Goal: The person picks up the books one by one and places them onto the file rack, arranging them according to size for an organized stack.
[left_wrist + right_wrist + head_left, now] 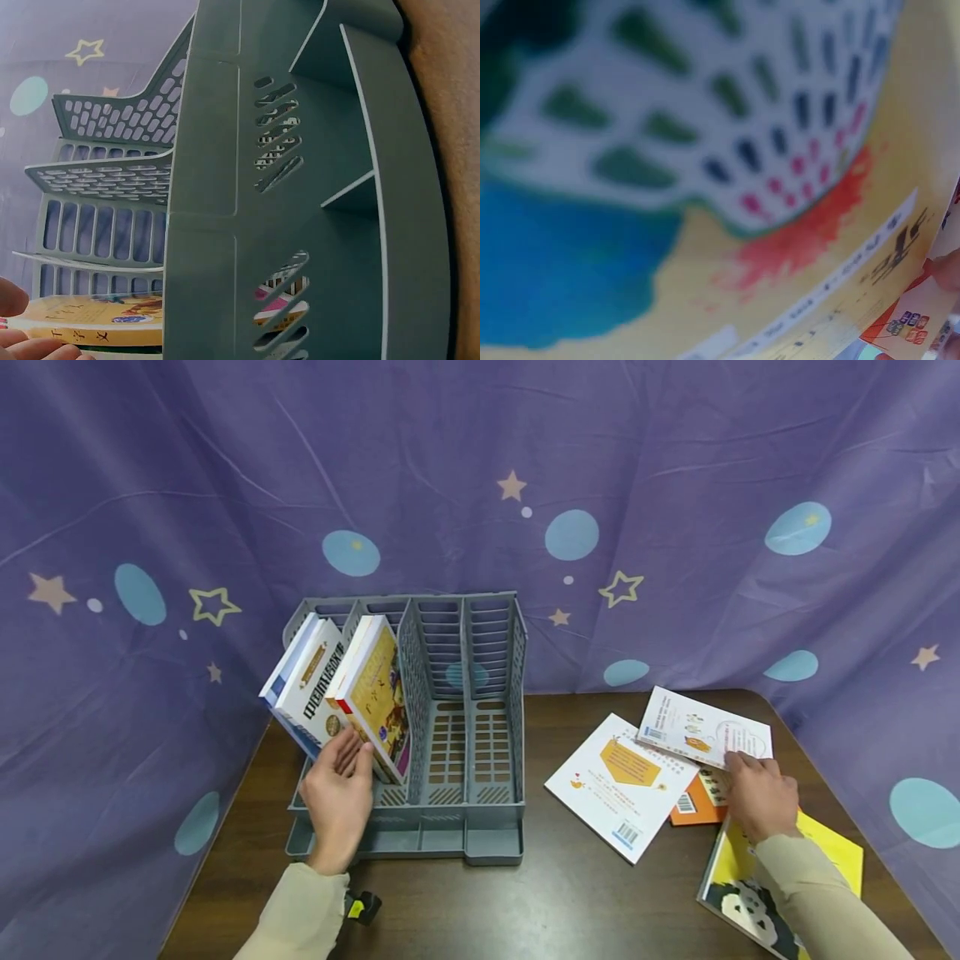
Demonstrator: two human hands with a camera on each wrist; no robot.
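In the grey rack [495, 793], a yellow-covered book [375, 702] stands beside white books [311, 672]. My left hand [337, 793] holds the lower front edge of the yellow book, its thumb on the cover side and its fingers by the spine; the left wrist view shows this spine [112, 336] close to the fingertips. On the right, my right hand [763, 793] pinches the near edge of a white book [705, 727]. That book overlaps another white book [618, 785] and lies above an orange book [697, 797]. A large blurred yellow cover [705, 300] fills most of the right wrist view.
A yellow panda book [750, 910] lies partly under my right sleeve. A small black object with a yellow mark [363, 907] sits by my left wrist. The rack has slotted dividers and a front tray [442, 837]. A purple curtain [480, 443] hangs behind the table.
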